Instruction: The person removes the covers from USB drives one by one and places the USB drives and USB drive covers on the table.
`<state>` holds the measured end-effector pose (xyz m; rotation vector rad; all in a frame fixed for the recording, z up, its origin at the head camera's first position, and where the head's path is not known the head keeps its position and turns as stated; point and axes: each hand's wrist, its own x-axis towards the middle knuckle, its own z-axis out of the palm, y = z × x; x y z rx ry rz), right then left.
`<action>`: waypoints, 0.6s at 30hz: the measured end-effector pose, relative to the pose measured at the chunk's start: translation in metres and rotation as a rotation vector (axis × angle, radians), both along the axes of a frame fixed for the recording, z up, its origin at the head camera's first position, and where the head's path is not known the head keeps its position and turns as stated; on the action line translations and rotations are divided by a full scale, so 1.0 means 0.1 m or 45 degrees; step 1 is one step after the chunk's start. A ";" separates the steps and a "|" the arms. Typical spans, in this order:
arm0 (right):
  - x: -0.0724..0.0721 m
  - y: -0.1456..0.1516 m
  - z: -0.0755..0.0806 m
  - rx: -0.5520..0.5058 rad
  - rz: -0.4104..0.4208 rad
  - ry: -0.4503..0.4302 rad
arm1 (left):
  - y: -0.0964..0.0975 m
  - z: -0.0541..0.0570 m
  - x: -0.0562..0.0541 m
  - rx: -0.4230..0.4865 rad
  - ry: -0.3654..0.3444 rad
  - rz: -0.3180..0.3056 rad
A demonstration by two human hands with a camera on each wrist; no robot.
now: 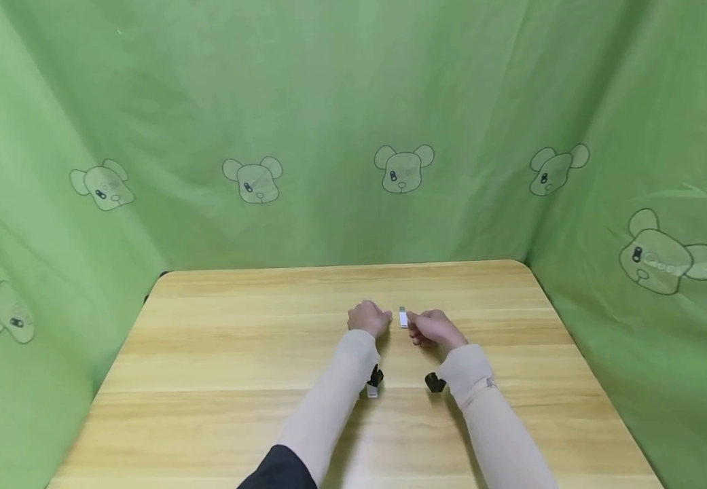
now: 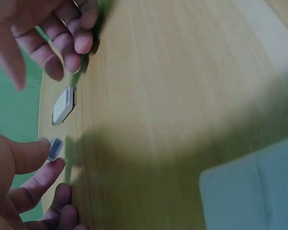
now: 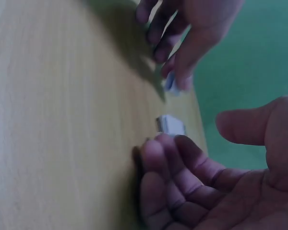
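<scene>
My left hand [image 1: 369, 318] pinches a small white piece with a grey face [image 2: 55, 149] between thumb and index finger; its exact kind cannot be made out. A flat white-and-grey block [image 1: 403, 318], in shape like a USB stick, lies on the wooden table between the hands. To the right of the block is my right hand [image 1: 436, 329], its fingertips close to it. In the right wrist view the right hand's thumb stands apart from loosely bent fingers [image 3: 153, 191], with nothing held. Whether those fingertips touch the block [image 3: 171, 125] cannot be told.
Another small white object [image 1: 372, 392] lies by the left wrist, partly hidden by a black wrist piece [image 1: 376, 375]. A pale flat-edged thing [image 2: 252, 187] fills the left wrist view's lower corner. Green curtains [image 1: 329, 224] enclose the table [image 1: 219, 367] at the back and sides.
</scene>
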<state>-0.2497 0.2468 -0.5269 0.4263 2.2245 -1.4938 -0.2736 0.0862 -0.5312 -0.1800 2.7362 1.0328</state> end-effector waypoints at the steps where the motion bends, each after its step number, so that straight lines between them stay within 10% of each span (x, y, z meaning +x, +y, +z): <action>1: 0.02 -0.01 0.03 0.000 0.016 0.009 | 0.01 0.00 -0.02 -0.023 0.003 0.000; 18: 0.46 -0.03 0.63 0.084 0.081 0.269 | 0.15 -0.16 -0.11 -0.240 0.044 0.012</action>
